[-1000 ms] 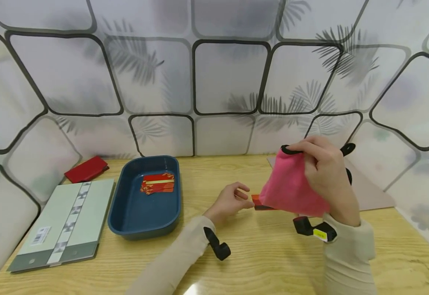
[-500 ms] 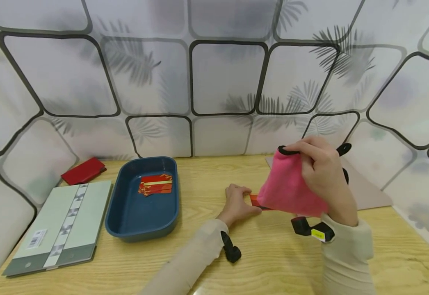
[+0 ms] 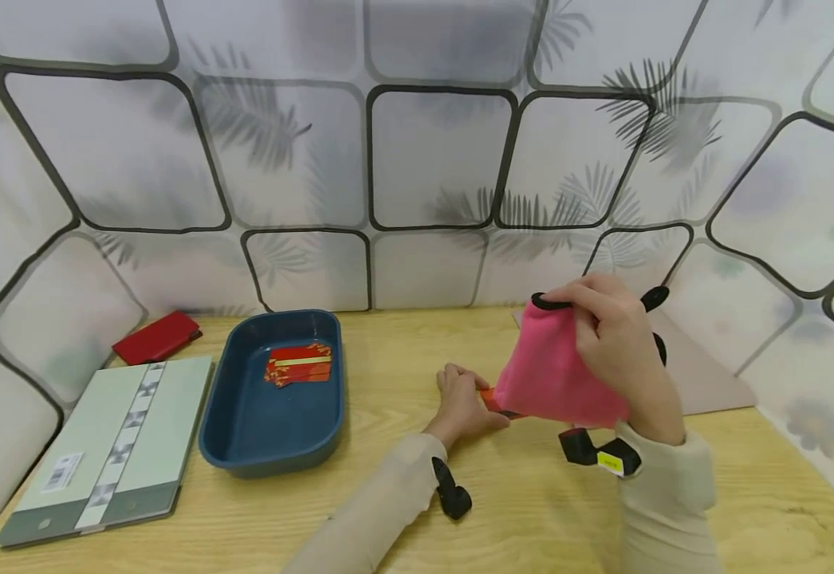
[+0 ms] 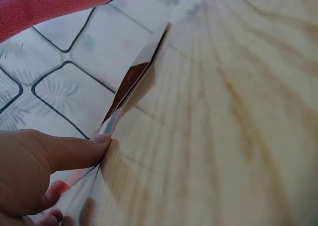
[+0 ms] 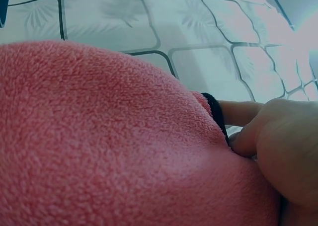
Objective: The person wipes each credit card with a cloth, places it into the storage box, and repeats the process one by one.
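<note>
My right hand (image 3: 618,339) pinches a pink terry cloth (image 3: 549,371) by its black edging and holds it up over the right half of the table. In the right wrist view, the fuzzy cloth (image 5: 114,136) fills most of the picture, with thumb and finger at its dark border. My left hand (image 3: 460,402) grips the left end of a red envelope (image 3: 490,397), thumb on the near edge and fingers on the far edge. The cloth hides the envelope's right part. In the left wrist view, the thumb (image 4: 74,151) presses against a thin edge close to the wood.
A blue tray (image 3: 266,430) holds several red envelopes (image 3: 298,364) with gold print. Left of it lie a pale green folder (image 3: 130,438) and a red wallet-like item (image 3: 159,338). Behind my right hand lies a flat pinkish-grey sheet (image 3: 707,375). A patterned curtain (image 3: 438,159) encloses the table.
My left hand has moved right, from beside the red envelope to a grip on its left end, and the envelope now tilts slightly. The right hand keeps holding the cloth in nearly the same place.
</note>
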Motion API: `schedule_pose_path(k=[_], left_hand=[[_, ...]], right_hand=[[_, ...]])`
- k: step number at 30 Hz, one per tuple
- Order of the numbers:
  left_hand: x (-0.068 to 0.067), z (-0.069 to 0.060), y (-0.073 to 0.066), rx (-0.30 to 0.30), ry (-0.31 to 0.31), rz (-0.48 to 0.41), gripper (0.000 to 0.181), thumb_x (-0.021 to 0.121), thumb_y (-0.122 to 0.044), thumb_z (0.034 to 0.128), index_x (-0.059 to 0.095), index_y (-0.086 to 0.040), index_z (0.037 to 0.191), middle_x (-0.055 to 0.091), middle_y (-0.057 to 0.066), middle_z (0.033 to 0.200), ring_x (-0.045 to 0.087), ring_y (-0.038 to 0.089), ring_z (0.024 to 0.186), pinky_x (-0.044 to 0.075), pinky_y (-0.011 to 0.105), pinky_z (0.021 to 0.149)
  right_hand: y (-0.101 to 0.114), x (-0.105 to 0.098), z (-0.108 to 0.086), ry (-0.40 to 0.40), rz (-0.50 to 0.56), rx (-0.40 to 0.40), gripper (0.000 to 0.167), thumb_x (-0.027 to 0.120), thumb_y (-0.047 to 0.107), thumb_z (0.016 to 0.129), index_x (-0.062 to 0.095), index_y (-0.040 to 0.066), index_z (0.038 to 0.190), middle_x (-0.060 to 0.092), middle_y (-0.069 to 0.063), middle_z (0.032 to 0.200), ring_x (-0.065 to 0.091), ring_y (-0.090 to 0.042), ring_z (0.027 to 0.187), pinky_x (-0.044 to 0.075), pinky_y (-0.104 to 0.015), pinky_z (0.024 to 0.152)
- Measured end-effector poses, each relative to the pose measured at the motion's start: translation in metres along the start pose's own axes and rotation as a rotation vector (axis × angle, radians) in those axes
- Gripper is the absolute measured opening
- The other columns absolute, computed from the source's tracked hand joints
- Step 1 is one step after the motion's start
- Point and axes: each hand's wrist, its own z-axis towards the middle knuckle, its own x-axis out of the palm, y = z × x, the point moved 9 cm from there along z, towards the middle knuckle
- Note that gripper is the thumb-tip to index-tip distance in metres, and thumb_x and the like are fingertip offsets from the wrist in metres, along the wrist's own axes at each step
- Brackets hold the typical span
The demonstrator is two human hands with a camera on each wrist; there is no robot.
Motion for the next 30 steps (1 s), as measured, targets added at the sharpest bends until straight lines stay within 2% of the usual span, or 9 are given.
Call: schedule_pose_path(k=[4, 8, 12, 15, 20, 22, 25, 28, 30], left_hand=[[-0.005, -0.002, -0.002, 0.061, -0.006, -0.048, 0.048, 0.089, -0.015, 0.0660, 0.056, -0.007, 0.100, 0.054, 0.005, 0.093, 0.047, 0.016, 0.087, 0.043, 0.022, 0.072], [-0.013, -0.001, -0.004, 0.111, -0.045, -0.126, 0.041, 0.083, -0.006, 0.0737, 0.057, -0.009, 0.106, 0.065, 0.003, 0.080, 0.054, 0.005, 0.064, 0.047, 0.016, 0.060], [-0.024, -0.002, -0.001, 0.114, -0.087, -0.181, 0.038, 0.077, -0.004, 0.0800, 0.058, -0.009, 0.113, 0.067, 0.006, 0.082, 0.060, 0.005, 0.066, 0.050, 0.017, 0.063], [-0.033, -0.003, 0.000, 0.138, -0.092, -0.251, 0.035, 0.070, 0.004, 0.0829, 0.057, -0.005, 0.115, 0.068, 0.011, 0.086, 0.062, 0.009, 0.062, 0.052, 0.019, 0.058], [-0.047, -0.007, 0.002, 0.177, -0.094, -0.263, 0.028, 0.062, 0.006, 0.0859, 0.058, -0.002, 0.112, 0.067, 0.015, 0.092, 0.055, 0.006, 0.055, 0.046, 0.017, 0.048], [-0.050, -0.008, 0.003, 0.170, -0.092, -0.266, 0.027, 0.062, 0.005, 0.0875, 0.059, -0.002, 0.113, 0.066, 0.015, 0.091, 0.054, 0.007, 0.054, 0.045, 0.017, 0.046], [-0.051, -0.009, 0.007, 0.128, -0.079, -0.332, 0.021, 0.061, 0.002, 0.0900, 0.063, -0.001, 0.111, 0.064, 0.015, 0.089, 0.058, 0.015, 0.053, 0.045, 0.018, 0.045], [-0.052, -0.010, 0.008, 0.079, -0.058, -0.426, 0.012, 0.060, -0.003, 0.0932, 0.066, 0.001, 0.103, 0.065, 0.018, 0.091, 0.065, 0.026, 0.057, 0.052, 0.023, 0.049], [-0.054, -0.011, 0.005, 0.059, -0.028, -0.457, 0.013, 0.057, -0.005, 0.0954, 0.065, 0.003, 0.102, 0.067, 0.019, 0.094, 0.070, 0.030, 0.065, 0.058, 0.031, 0.056]], right_hand=[[0.001, 0.002, 0.001, -0.009, 0.006, -0.003, 0.038, 0.044, -0.015, 0.083, 0.074, 0.007, 0.090, 0.066, -0.008, 0.082, 0.055, -0.021, 0.075, 0.040, -0.026, 0.068], [0.002, 0.004, 0.003, -0.007, 0.013, -0.007, 0.038, 0.044, -0.015, 0.084, 0.074, 0.006, 0.090, 0.066, -0.008, 0.082, 0.055, -0.021, 0.076, 0.040, -0.025, 0.068], [0.003, 0.005, 0.005, -0.004, 0.018, -0.009, 0.038, 0.044, -0.016, 0.084, 0.074, 0.005, 0.091, 0.066, -0.009, 0.083, 0.055, -0.021, 0.076, 0.039, -0.024, 0.068], [0.004, 0.004, 0.004, -0.020, 0.026, -0.008, 0.038, 0.044, -0.016, 0.084, 0.074, 0.006, 0.090, 0.067, -0.010, 0.083, 0.055, -0.021, 0.076, 0.039, -0.023, 0.068], [0.003, 0.000, 0.002, -0.047, 0.073, 0.020, 0.037, 0.046, -0.015, 0.086, 0.075, 0.007, 0.091, 0.068, -0.007, 0.083, 0.055, -0.016, 0.077, 0.040, -0.015, 0.071], [0.002, -0.003, 0.002, -0.054, 0.084, 0.027, 0.036, 0.047, -0.015, 0.087, 0.075, 0.007, 0.091, 0.068, -0.007, 0.084, 0.055, -0.014, 0.077, 0.040, -0.012, 0.072], [0.003, -0.006, 0.001, -0.072, 0.085, 0.016, 0.035, 0.048, -0.015, 0.087, 0.075, 0.007, 0.090, 0.067, -0.007, 0.081, 0.055, -0.014, 0.076, 0.040, -0.012, 0.072], [0.004, -0.009, 0.000, -0.076, 0.072, 0.011, 0.035, 0.048, -0.015, 0.087, 0.075, 0.007, 0.089, 0.067, -0.007, 0.080, 0.055, -0.014, 0.075, 0.039, -0.012, 0.071], [0.006, -0.012, -0.001, -0.078, 0.071, 0.014, 0.035, 0.048, -0.015, 0.087, 0.075, 0.007, 0.089, 0.066, -0.007, 0.081, 0.055, -0.012, 0.076, 0.039, -0.011, 0.072]])
